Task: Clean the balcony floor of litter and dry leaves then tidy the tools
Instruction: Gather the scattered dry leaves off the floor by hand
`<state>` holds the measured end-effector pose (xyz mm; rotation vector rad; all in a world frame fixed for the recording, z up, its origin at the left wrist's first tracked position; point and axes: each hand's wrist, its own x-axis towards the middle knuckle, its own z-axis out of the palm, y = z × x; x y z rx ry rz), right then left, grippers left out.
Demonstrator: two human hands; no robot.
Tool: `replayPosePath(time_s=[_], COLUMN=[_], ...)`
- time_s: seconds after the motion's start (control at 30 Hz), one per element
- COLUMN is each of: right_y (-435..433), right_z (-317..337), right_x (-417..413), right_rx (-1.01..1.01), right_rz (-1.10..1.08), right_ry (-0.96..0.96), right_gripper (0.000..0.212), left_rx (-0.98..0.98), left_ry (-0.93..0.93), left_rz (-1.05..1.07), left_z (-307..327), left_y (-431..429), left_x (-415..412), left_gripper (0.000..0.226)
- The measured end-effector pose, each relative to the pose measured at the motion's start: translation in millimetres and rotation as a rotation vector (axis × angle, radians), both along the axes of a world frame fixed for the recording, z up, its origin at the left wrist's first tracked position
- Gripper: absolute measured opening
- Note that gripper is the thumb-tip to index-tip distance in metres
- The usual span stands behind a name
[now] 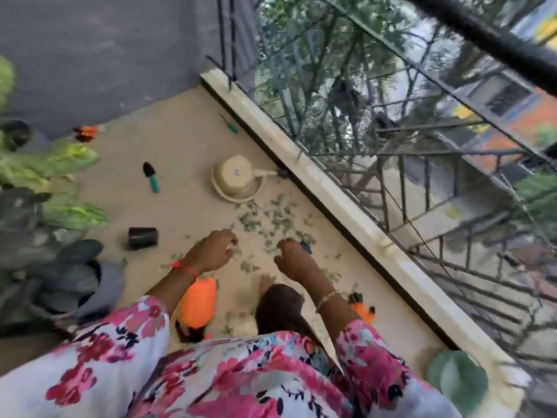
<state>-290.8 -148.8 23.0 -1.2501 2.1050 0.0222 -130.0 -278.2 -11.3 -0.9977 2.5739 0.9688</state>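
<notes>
Dry green leaves (265, 218) lie scattered on the beige balcony floor (180, 140), between me and the ledge. My left hand (214, 248) reaches down at the near edge of the patch, its curled fingertips pinching a few leaf bits. My right hand (294, 257) hovers knuckles up over the leaves with its fingers curled under. A small dark thing (306, 247) shows just past its fingertips, and blur hides whether the hand holds it. Tools lie about: a teal-handled trowel (150, 176), a small teal-handled tool (229, 123) and an orange-handled tool (361, 309).
An upturned beige container with a handle (238, 179) sits by the ledge (331, 200) under the metal railing (422, 176). A black pot (143, 236) lies on its side. An orange bottle (199, 303) is by my knee. Potted plants (60, 164) and a grey pot (105, 285) line the left.
</notes>
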Motion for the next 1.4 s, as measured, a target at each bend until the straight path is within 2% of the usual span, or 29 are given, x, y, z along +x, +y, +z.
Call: replayPosePath(time_s=[0.13,0.37,0.63,0.77,0.9,1.07,1.2,1.4], right_y=[-74.7,-211.1,-368.6,-456.1,-551.5,-628.0,-655.1,-685.5], right_z=[-18.1,-37.4,-32.1,-40.6,-50.4,-52.5,-58.8,-69.8], right_x=[-31.8,-97.8,-116.5,-103.3,-90.7,-86.7,-100.6,-132.8], right_rx=[0.001,0.075,0.092,0.062,0.046,0.087,0.097,0.277], right_rz=[0.080,0.158,0.317,0.352,0.265,0.197,0.017,-0.129], right_ry=[-0.027,-0.059,-0.086,-0.092,-0.097,-0.106,-0.129,-0.101], right_gripper=[0.039,0.035,0.034,0.037,0.036,0.034,0.032,0.036], left_rx=[-0.011,0.006,-0.015,-0.038,0.020,0.074,0.126,0.100], left_ry=[-0.075,-0.257,-0.153,-0.088,-0.106,-0.184,-0.207,-0.214], left_rz=[0.072,0.091,0.371,0.432,0.347,0.233,0.170,0.027], left_z=[-17.0,-24.9,-16.2,-26.7,-36.6,-25.8,-22.9,-24.8], left_y=[-54.2,-167.4,-288.3,-361.1,-455.0,-558.7,-634.0,-732.0], left_x=[-13.3,-45.4,-46.8,-40.4,-35.3,-28.8,-37.5,-83.7], left_gripper=[0.051,0.047,0.041,0.040,0.041,0.042,0.040,0.036])
